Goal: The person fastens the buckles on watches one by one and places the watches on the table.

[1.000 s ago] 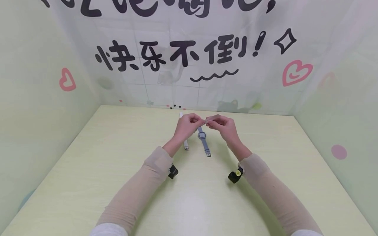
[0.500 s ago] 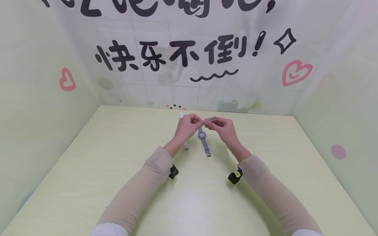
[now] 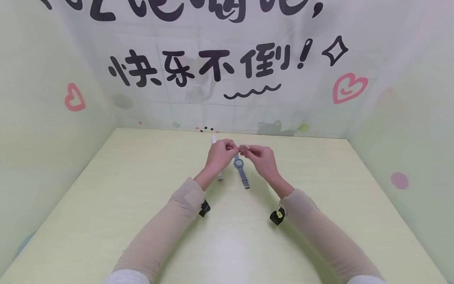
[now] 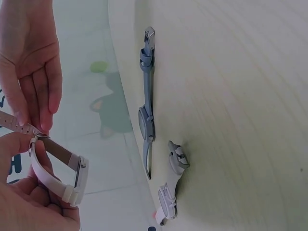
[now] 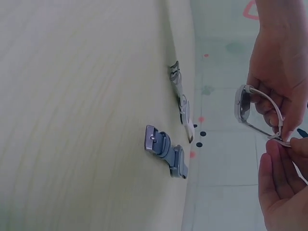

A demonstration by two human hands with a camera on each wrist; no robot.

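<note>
Both hands meet over a white wristwatch (image 4: 83, 180), lifted above the table and bent into a loop. My left hand (image 3: 219, 156) pinches its strap by the buckle (image 4: 42, 136) between thumb and forefinger. My right hand (image 3: 264, 161) pinches the strap's holed tail (image 4: 14, 123), which runs through the buckle; its other fingers extend loosely in the left wrist view. Beneath the hands, a blue-grey wristwatch (image 3: 239, 163) lies unfastened on the table. Beside it lies a second pale wristwatch (image 4: 167, 202), partly hidden by my left hand in the head view.
A pale wooden table (image 3: 227, 236) spans the space under both forearms. Printed cloth walls (image 3: 198, 110) enclose its back and sides. A small black camera sits at my left wrist (image 3: 204, 208) and another black camera (image 3: 277, 216) at my right.
The head view has shifted slightly, moving the scene left. My right hand has turned a little and sits lower, and the strap tail at its fingertips now shows as a curve.
</note>
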